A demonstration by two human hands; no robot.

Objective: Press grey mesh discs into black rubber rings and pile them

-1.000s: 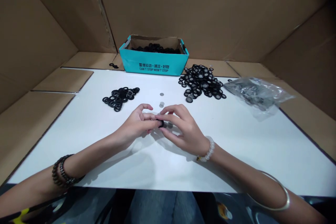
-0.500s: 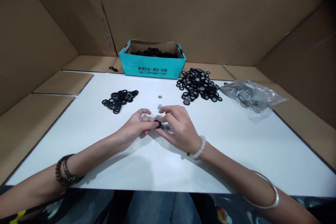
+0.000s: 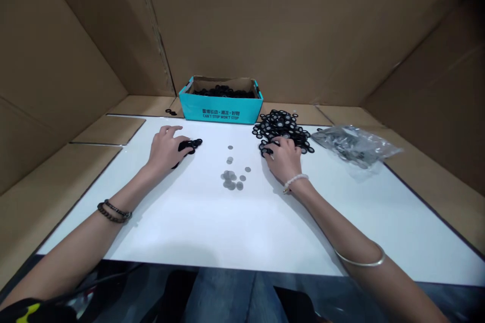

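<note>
My left hand (image 3: 162,151) is over the small pile of black rings (image 3: 193,145) at the left, hiding much of it. Its fingers are apart, with thumb and index finger touching the rings. My right hand (image 3: 285,159) rests at the near edge of the larger pile of black rings with grey discs in them (image 3: 280,122). Thumb and fingers there are spread, and the fingertips are partly lost among the rings. On the white table (image 3: 182,222) between both hands lie several loose grey discs (image 3: 230,175), some overlapping.
At the back stands a turquoise box (image 3: 221,109) filled with black rings. A clear plastic bag (image 3: 354,145) with grey discs inside lies at the right. Cardboard walls (image 3: 303,25) enclose the table. A few black rings (image 3: 170,111) sit on cardboard at the back left.
My hands, together at the middle around a black ring, have parted. The left went to the left pile, the right to the right pile. The loose discs are now uncovered.
</note>
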